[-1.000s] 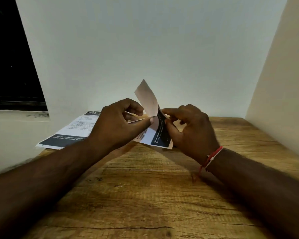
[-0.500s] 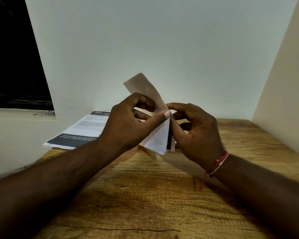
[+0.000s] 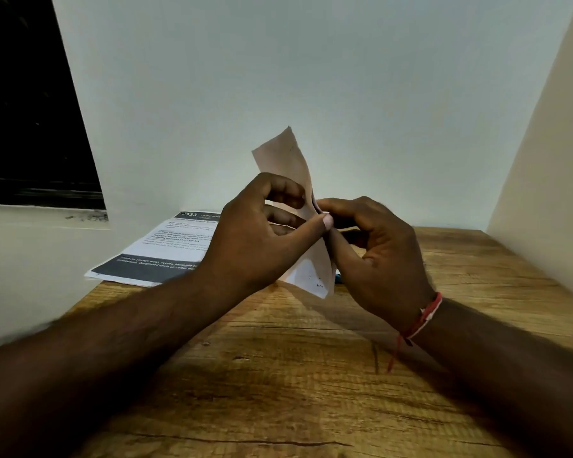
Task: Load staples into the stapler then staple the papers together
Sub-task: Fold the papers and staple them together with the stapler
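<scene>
Beyond the left hand, far left: a printed sheet (image 3: 153, 256) lies flat on the table (image 3: 278, 375). Its right part is hidden behind the hand.

Left hand (image 3: 255, 239): fingers curled, thumb stretched to the right. The thumb tip presses a slip (image 3: 286, 160) against the fingers behind it, a pinch at mid-slip.

Slip: off the table, between the two hands, nearly edge-on. Its long axis runs steeply, the top leaning up and left above the knuckles, the bottom hanging down and right toward the table. One leaf or a folded pair, cannot tell.

Right hand (image 3: 374, 252): fingers curled, tips meeting the left thumb at the same spot, pinching the slip from the other side. A red thread (image 3: 424, 317) circles the wrist.

A blue speck (image 3: 338, 278) shows just beneath the right hand, too small to name. No stapler or staples in view.

Judgement: both hands are equally close to the slip, while the sheet lies on the left hand's side. Joining the papers likely means laying the slip's axis flat onto the sheet, leftward.
</scene>
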`<state>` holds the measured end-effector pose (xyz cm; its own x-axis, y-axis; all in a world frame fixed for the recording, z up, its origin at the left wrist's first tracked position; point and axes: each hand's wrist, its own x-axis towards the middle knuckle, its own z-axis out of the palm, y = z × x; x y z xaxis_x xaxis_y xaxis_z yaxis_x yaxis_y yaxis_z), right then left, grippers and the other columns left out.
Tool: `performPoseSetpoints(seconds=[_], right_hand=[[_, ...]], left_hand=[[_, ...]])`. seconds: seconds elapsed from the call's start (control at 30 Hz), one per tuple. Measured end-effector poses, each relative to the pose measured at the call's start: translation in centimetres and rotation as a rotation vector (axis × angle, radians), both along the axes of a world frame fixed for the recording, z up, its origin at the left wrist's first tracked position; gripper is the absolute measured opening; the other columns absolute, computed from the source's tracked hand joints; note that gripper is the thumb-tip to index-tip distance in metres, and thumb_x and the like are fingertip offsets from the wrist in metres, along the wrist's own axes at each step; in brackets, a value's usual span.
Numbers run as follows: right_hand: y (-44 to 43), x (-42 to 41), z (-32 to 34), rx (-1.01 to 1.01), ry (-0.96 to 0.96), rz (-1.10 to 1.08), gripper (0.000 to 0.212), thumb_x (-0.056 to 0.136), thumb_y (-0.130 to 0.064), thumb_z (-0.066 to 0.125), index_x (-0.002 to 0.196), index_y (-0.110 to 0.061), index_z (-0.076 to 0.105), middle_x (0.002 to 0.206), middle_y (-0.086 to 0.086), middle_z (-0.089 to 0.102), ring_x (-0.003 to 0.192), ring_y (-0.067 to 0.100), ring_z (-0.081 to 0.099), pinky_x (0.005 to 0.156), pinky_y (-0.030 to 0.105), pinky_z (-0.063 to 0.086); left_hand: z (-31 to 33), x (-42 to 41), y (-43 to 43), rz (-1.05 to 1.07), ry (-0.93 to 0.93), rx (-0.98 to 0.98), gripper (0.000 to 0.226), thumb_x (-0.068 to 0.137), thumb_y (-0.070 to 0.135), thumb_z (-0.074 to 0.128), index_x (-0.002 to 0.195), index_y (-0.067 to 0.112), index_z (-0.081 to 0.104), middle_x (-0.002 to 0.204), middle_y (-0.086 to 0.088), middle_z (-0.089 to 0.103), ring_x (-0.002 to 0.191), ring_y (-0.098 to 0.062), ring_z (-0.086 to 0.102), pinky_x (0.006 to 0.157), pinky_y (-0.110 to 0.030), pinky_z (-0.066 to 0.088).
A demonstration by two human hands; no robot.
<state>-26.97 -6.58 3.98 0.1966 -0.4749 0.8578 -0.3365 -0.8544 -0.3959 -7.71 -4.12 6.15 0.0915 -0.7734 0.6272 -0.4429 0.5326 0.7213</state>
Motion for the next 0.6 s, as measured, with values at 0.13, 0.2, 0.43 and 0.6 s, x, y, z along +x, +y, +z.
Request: performPoseSetpoints(seconds=[0.13,0.2,0.43,0.6], right_hand=[[-0.1,0.0,0.1,0.055,-0.027,-0.017,0.028,0.107,-0.014,0.071,0.133,-0.018,0.077,0.114,-0.012,0.072,0.107,0.001,0.074,0.079,0.017,0.063],[-0.2,0.0,0.2,0.046,-0.007,-0.029,0.03,0.106,-0.011,0.071,0.135,-0.017,0.077,0.113,-0.009,0.072,0.106,0.001,0.073,0.08,0.016,0.062],[-0.1,0.1,0.1,-0.002,0.096,-0.035,0.031,0.105,-0.006,0.071,0.134,-0.017,0.075,0.113,-0.002,0.072,0.11,0.005,0.07,0.086,0.014,0.06],[0.0,0.0,0.2,0.09,0.071,-0.015,0.027,0.103,-0.014,0.074,0.13,-0.018,0.076,0.11,-0.005,0.074,0.107,0.009,0.073,0.084,0.022,0.065]], left_hand=[[-0.2,0.3,-0.5,-0.024,0.033,0.015,0.028,0.097,0.035,0.087,0.119,0.026,0.072,0.113,0.008,0.079,0.09,-0.014,0.084,0.088,-0.044,0.07],[-0.2,0.5,-0.7,-0.044,0.071,0.009,0.017,0.102,0.024,0.08,0.118,0.021,0.073,0.108,0.002,0.079,0.086,-0.017,0.085,0.084,-0.046,0.071],[0.1,1.5,-1.4,0.028,0.078,-0.05,0.01,0.106,0.032,0.078,0.106,0.023,0.079,0.098,0.0,0.083,0.086,-0.017,0.084,0.077,-0.038,0.071],[-0.4,1.7,-1.8,0.04,-0.006,-0.117,0.009,0.106,0.028,0.078,0.104,0.026,0.087,0.096,0.013,0.084,0.089,-0.014,0.081,0.078,-0.038,0.069]])
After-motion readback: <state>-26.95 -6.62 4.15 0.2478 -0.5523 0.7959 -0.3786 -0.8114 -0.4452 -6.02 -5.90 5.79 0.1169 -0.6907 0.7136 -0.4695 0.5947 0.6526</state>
